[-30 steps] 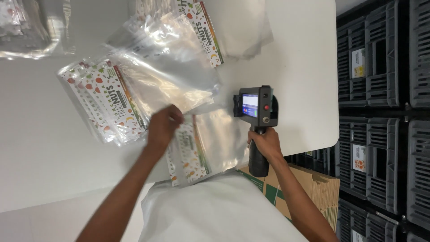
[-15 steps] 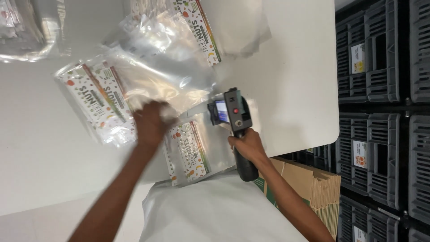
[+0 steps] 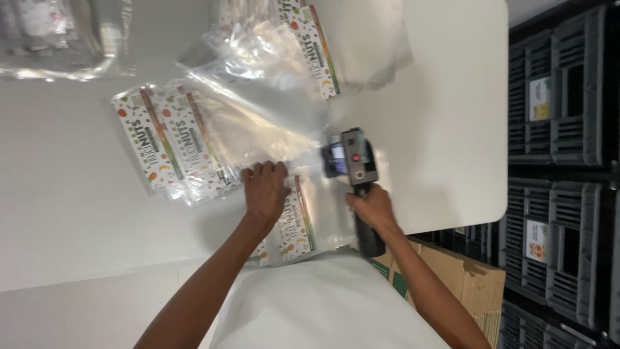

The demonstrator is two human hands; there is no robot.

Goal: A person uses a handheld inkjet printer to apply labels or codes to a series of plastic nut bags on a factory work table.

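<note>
The handheld printer [image 3: 352,161], long axis running six to twelve o'clock with its head at twelve, sits over a clear pouch [image 3: 303,220] with a colourful label strip. The right hand [image 3: 369,205] wraps its handle; the left hand [image 3: 265,189] presses flat, fingers spread, on the pouch. More pouches [image 3: 171,139] lie at ten o'clock on the white surface [image 3: 445,116].

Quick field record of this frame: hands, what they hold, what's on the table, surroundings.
left hand: flat on a clear pouch, pressing it to the table
right hand: grip closed on the black handle of a handheld printer
printer: head over the pouch's clear part; contact cannot be told
pouch stack: left of the left hand, fanned, printed strips showing
far pouches: top of table, loose clear film around them
box: cardboard, below the table's right edge
crates: dark, stacked at right
</note>
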